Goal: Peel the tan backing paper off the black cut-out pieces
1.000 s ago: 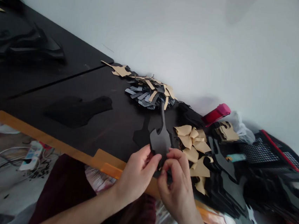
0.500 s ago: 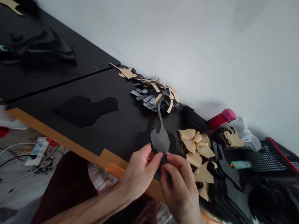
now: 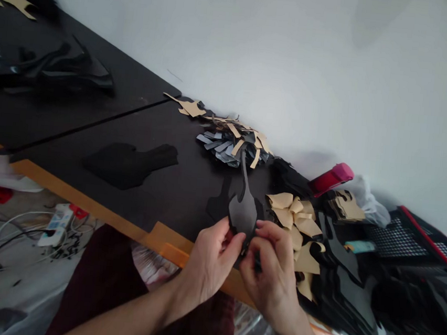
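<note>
A dark grey flat cut piece (image 3: 243, 211) with a long thin curved arm is held over the table's front edge, its arm pointing toward the wall. My left hand (image 3: 215, 256) pinches its lower left edge between thumb and fingers. My right hand (image 3: 272, 272) is closed at its lower right edge, fingers curled; what lies between those fingertips is too small to make out. Behind the piece is a heap of tan and grey strips (image 3: 234, 142). Tan cut pieces (image 3: 293, 216) lie right of my hands.
A black table (image 3: 152, 124) with an orange-brown front edge runs along the wall. Black pieces (image 3: 129, 163) lie left of centre. At right are stacked dark pieces (image 3: 353, 296), a red-pink object (image 3: 331, 179) and a mesh basket (image 3: 394, 236). A power strip (image 3: 55, 225) is below left.
The grey piece has turned slightly, its arm shifting right. My right hand's fingers have curled in more and moved a little up along the piece's edge.
</note>
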`<act>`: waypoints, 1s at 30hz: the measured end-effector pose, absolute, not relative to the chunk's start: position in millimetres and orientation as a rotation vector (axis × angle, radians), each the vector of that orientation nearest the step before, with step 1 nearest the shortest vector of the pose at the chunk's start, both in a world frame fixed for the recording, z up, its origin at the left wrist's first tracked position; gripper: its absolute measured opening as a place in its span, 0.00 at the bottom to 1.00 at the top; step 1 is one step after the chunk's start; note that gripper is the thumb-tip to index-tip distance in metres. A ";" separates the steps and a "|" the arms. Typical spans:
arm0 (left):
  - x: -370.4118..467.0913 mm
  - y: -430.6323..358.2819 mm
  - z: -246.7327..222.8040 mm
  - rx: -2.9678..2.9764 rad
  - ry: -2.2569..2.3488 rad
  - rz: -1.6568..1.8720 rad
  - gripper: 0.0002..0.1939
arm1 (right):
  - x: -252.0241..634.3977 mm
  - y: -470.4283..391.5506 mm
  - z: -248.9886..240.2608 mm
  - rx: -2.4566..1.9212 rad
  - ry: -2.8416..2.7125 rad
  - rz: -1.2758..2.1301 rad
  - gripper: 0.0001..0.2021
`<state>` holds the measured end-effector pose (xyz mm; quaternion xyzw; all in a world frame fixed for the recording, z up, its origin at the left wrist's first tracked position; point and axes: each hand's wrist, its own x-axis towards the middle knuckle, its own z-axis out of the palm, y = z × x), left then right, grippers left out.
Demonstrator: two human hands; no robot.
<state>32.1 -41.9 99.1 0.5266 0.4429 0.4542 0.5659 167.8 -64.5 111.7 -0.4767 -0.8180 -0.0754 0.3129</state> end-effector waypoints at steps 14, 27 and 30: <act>28.7 -37.4 101.6 1.016 1.001 1.102 0.09 | 175.4 -71.5 104.6 -1.274 -2.166 -0.148 0.09; 33.3 -40.3 88.8 1.135 1.010 1.091 0.08 | 168.7 -64.2 109.1 -1.220 -2.212 -0.006 0.09; 33.3 -38.4 87.5 1.077 1.060 1.153 0.08 | 166.6 -71.8 107.8 -1.226 -2.134 0.092 0.07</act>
